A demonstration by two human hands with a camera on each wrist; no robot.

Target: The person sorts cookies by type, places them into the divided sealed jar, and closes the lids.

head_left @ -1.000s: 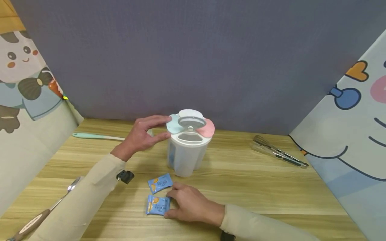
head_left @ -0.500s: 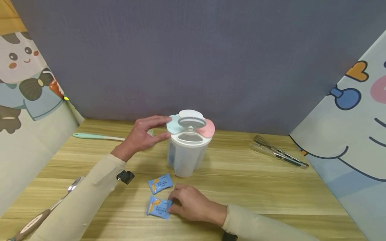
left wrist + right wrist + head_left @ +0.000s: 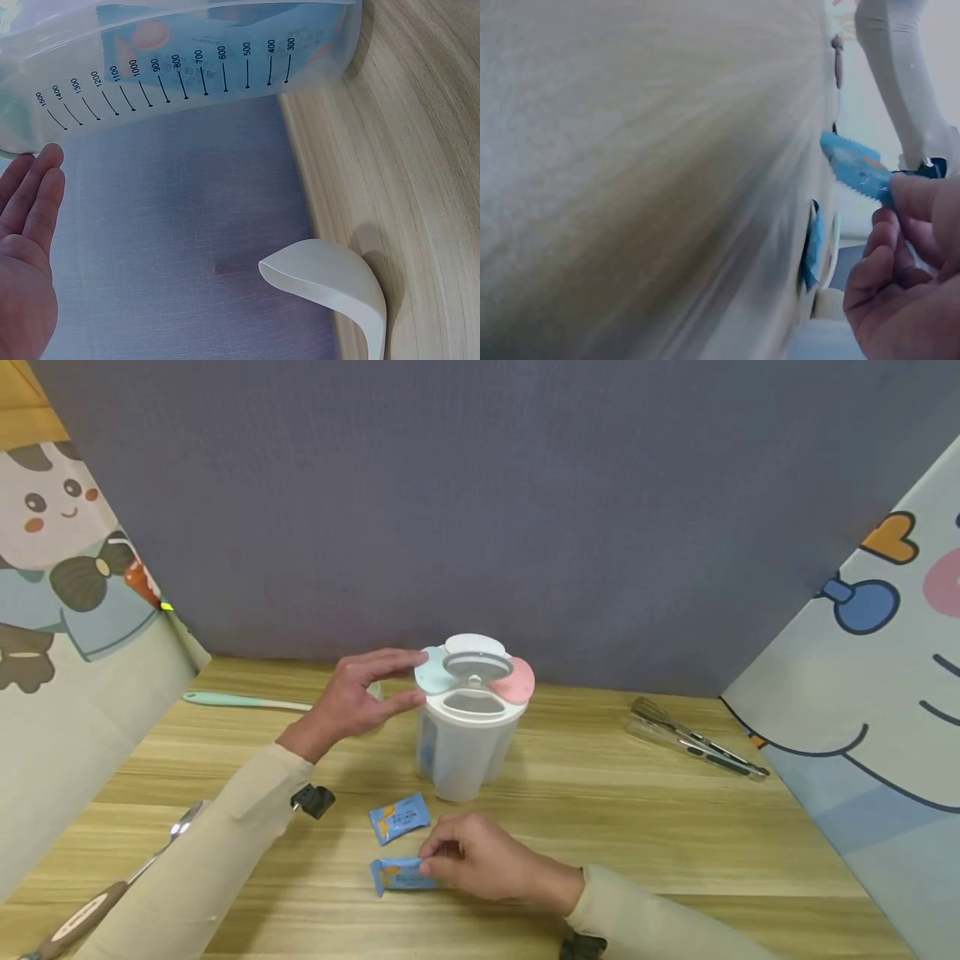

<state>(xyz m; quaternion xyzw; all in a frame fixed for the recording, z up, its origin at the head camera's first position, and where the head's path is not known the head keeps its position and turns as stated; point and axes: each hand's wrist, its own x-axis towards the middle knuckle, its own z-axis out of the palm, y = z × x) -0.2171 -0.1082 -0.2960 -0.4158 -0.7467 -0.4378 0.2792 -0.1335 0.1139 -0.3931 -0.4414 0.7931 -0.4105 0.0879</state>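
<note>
My right hand (image 3: pixel 487 860) pinches one end of a blue snack packet (image 3: pixel 397 874) between thumb and fingers. In the right wrist view this packet (image 3: pixel 853 166) sticks out from the fingertips, tilted off the table. A second blue snack packet (image 3: pixel 400 817) lies on the table just beyond. My left hand (image 3: pixel 352 697) touches the left edge of the container's lid with straight fingers and thumb. The clear lidded container (image 3: pixel 465 752) stands upright, with mint and pink flaps down and its white front flap (image 3: pixel 475 645) raised over an opening. Blue packaging shows through its wall, beside printed measuring marks.
A mint-handled ladle (image 3: pixel 221 698) lies behind my left hand, its white bowl (image 3: pixel 330 277) showing in the left wrist view. Metal tongs (image 3: pixel 697 739) lie at right. A brown-handled metal utensil (image 3: pixel 86 912) lies at left, partly behind my sleeve. A grey panel (image 3: pixel 480 510) stands behind.
My right hand has taken the nearer packet by its right end and tipped it up, drawing it slightly to the right. My left hand and the container have stayed where they were.
</note>
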